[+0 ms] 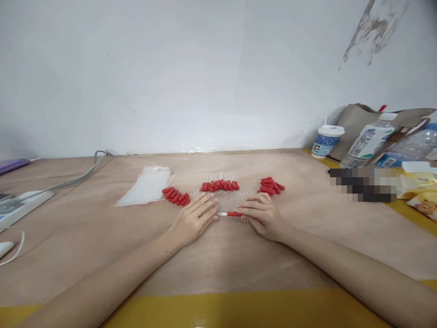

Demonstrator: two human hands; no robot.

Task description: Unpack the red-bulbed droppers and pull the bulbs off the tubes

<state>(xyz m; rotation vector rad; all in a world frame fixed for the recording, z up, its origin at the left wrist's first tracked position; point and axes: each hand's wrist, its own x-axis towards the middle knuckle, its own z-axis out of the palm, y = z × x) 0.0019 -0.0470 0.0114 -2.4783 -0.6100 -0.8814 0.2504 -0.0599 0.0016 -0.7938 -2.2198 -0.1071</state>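
Between my two hands lies a glass dropper point(223, 213) with a red rubber bulb point(234, 214). The fingers of my left hand point(198, 215) are closed on its glass end. My right hand point(262, 214) pinches the bulb end. Under and behind them is a row of clear glass tubes point(230, 200) side by side, partly covered by my fingers. Loose red bulbs lie in a pile point(175, 196) beside my left hand and another pile point(271, 185) past my right. Just behind the row, several tubes with red bulbs point(220, 185) lie pointing toward the wall.
Clear plastic bags point(145, 187) lie at the left, near a grey cable point(75, 175) and a power strip point(30, 205). At the right stand a paper cup point(327, 142), a plastic bottle point(368, 141) and a grey bag point(350, 123). A white wall point(205, 77) borders the table's back.
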